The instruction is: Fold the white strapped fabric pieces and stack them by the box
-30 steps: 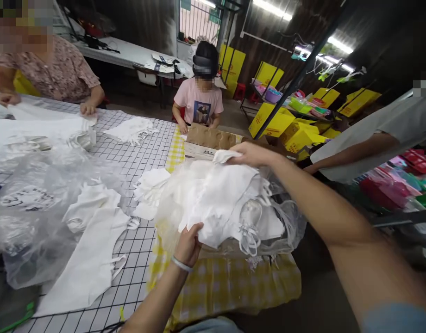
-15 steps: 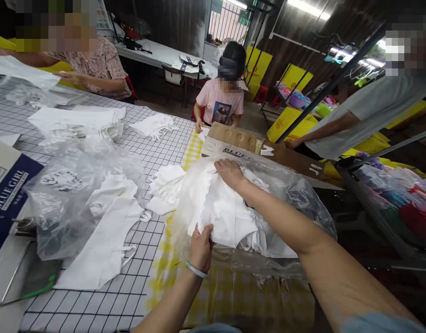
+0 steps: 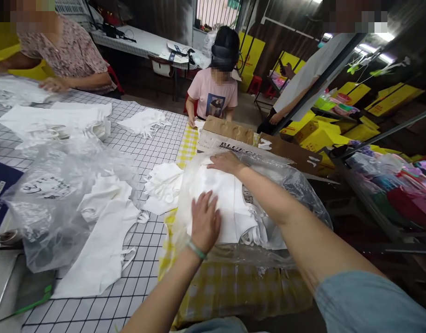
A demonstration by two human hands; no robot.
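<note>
A stack of white cloth pieces lies on an open clear plastic bag over a yellow checked cloth. My left hand lies flat on the near part of the stack, fingers stretched out, a green band at the wrist. My right hand rests palm down on the far edge of the stack, fingers extended, next to a brown cardboard box.
More white pieces and a crumpled plastic bag lie on the grid-patterned table to my left. A person in a floral top and a seated person in a pink shirt work opposite. Yellow boxes stand at the right.
My left hand has let go of the near edge of the stack and now lies flat on top. My right hand has stayed flat at the far edge.
</note>
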